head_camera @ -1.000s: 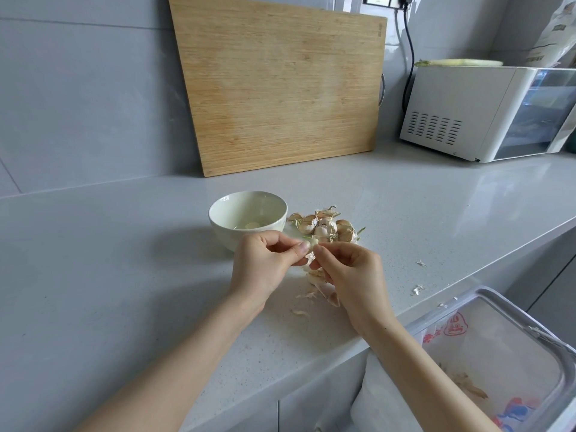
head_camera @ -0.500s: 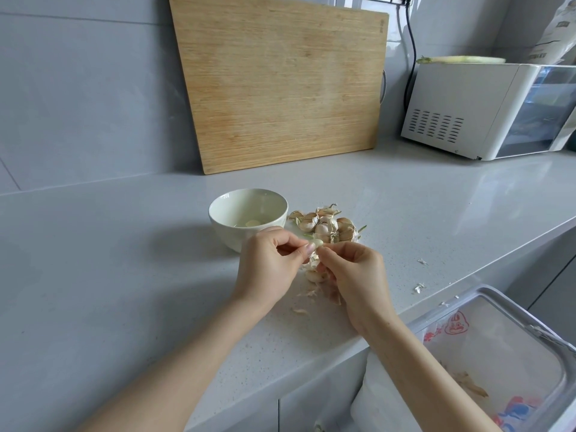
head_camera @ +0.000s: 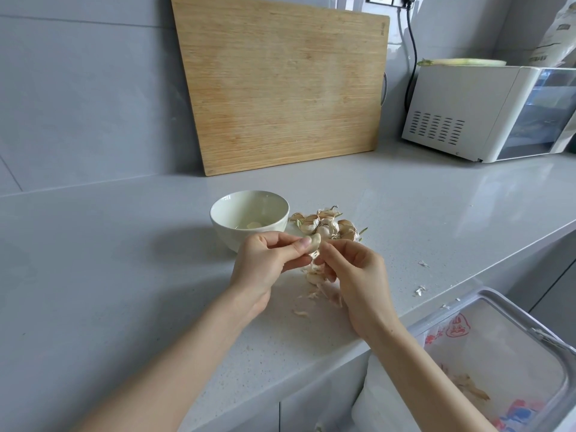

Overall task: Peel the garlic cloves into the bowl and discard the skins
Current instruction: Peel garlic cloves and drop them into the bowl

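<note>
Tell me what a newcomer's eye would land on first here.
Both hands meet mid-frame: the left hand pinches a pale garlic clove while the right hand picks at it. Just behind sit a white bowl and, to its right, a heap of unpeeled garlic. A big wooden cutting board leans at the back.

Figure: the person's arms, head view. Left forearm (head_camera: 174, 363) and right forearm (head_camera: 430, 375) are bare (from the lower frame edge up to the wrists). Left hand (head_camera: 265, 263) and right hand (head_camera: 355, 275) are likewise bare, with slender fingers. The left thumbnail (head_camera: 304, 243) is short, rounded and plain.
</note>
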### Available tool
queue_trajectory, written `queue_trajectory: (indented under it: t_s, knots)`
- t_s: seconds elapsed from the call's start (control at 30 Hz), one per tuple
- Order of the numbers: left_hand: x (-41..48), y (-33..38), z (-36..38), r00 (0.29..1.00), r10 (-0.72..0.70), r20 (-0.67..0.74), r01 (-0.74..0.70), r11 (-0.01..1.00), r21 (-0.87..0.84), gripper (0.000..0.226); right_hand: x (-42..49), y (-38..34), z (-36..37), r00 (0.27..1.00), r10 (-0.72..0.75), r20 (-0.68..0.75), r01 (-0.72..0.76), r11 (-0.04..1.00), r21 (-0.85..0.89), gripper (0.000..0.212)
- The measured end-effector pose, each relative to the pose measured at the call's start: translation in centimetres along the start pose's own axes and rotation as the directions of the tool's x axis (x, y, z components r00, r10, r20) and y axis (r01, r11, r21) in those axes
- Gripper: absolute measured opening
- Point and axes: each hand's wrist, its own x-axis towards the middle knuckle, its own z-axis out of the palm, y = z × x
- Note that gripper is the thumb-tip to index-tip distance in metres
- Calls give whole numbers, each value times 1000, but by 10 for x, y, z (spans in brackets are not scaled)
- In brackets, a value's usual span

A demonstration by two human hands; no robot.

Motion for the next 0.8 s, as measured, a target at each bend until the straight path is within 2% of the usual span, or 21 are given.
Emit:
queue_trajectory:
  t_s: [0.1, 0.3, 0.47, 0.67, 0.8]
  knots:
    - [0, 0, -1, 1000, -10, -3, 10, 1000, -1, 7, -1, 0, 1, 994, -106, 21, 107, 992, -64, 12]
    - [0, 1, -2, 1000, -23, -7, 23, 999, 37, 8, 2, 5, 1, 983, -182, 18, 183, 973, -138, 17]
    - [0, 1, -4, 999, -23, -23, 25, 997, 77, 7, 2, 5, 1, 981, -186, 48, 192, 961, -199, 28]
    - [2, 3, -5, 995, -101, -4, 101, 995, 0, 6, 1, 4, 1, 989, -137, 53, 144, 976, -166, 27]
    - [2, 1, -5, 998, -55, -24, 57, 996, 70, 7, 1, 3, 3, 989, -141, 35, 145, 971, -190, 29]
